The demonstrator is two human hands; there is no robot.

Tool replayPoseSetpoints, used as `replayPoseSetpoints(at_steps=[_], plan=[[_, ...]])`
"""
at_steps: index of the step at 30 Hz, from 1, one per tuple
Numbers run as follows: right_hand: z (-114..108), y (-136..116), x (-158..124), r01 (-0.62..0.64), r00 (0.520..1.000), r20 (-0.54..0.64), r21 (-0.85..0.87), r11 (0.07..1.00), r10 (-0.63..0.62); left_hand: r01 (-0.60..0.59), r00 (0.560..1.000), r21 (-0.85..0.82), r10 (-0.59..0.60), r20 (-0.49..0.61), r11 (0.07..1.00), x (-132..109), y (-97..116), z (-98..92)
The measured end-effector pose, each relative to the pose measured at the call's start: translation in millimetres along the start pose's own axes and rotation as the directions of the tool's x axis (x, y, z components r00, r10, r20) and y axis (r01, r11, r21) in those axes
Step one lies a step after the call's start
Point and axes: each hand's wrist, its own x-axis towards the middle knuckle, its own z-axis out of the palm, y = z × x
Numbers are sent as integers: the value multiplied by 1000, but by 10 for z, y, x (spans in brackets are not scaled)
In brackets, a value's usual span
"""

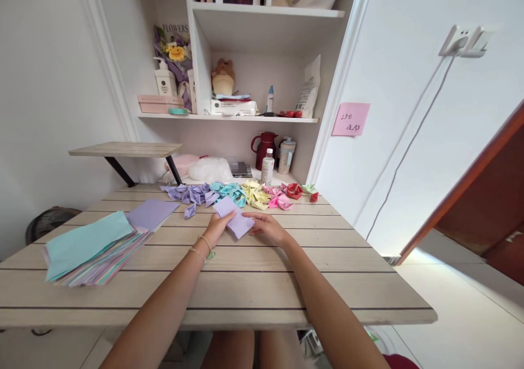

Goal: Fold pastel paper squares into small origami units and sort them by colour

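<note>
A lilac sheet of paper (234,218), partly folded, lies on the wooden table (245,287) in front of me. My left hand (215,229) grips its left edge with fingers closed on it. My right hand (267,226) presses on the paper's right side with fingers curled over the edge. Behind the paper runs a row of folded paper pieces (241,194) in lilac, turquoise, yellow, pink and red.
A fanned stack of coloured paper sheets (96,246) lies at the table's left, a turquoise sheet on top and a lilac sheet (152,214) beside it. At the back stand a red jug (265,148), a bottle (267,167) and shelves with items. A pink sticky note (350,119) hangs on the wall.
</note>
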Motion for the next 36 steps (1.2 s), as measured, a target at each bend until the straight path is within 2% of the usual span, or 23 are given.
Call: replayPoseSetpoints(at_steps=[2, 4, 8, 11, 14, 17, 19, 21, 25, 29, 33, 36], plan=[[5, -12, -11, 56, 996, 74, -14, 998, -55, 29, 999, -58, -28, 23, 998, -2, 31, -8], [26, -24, -19, 101, 985, 142, 1, 995, -100, 87, 992, -70, -81, 97, 994, -26, 69, -16], [71, -22, -35, 145, 974, 179, -4, 989, -142, 171, 958, 45, -177, 224, 984, -77, 105, -32], [82, 13, -31, 158, 982, 118, -82, 984, -148, 165, 950, 98, -185, 251, 981, -68, 88, -46], [61, 58, 5, 177, 980, -67, -118, 977, -186, 114, 956, 74, -129, 262, 991, -38, 70, -53], [14, 77, 50, 203, 940, -253, -129, 971, -230, 106, 952, 108, -132, 277, 989, -31, 72, -44], [-19, 67, 65, 226, 916, -310, -129, 965, -256, 114, 947, 150, -153, 283, 982, -42, 83, -32], [-40, 48, 61, 241, 917, -297, -119, 963, -266, 125, 944, 157, -166, 285, 980, -56, 99, -20], [-28, 26, 34, 233, 956, -162, -100, 967, -246, 133, 955, 137, -164, 245, 982, -75, 123, -9], [0, 40, 24, 216, 971, -82, -79, 973, -223, 109, 964, 238, -161, 212, 965, -84, 125, 2], [-6, 58, 28, 181, 969, -140, -151, 972, -202, 59, 957, 273, -132, 257, 960, -79, 112, 19], [-11, 90, 49, 163, 954, -225, -162, 973, -197, 45, 947, 288, -132, 291, 957, -83, 105, 27]])
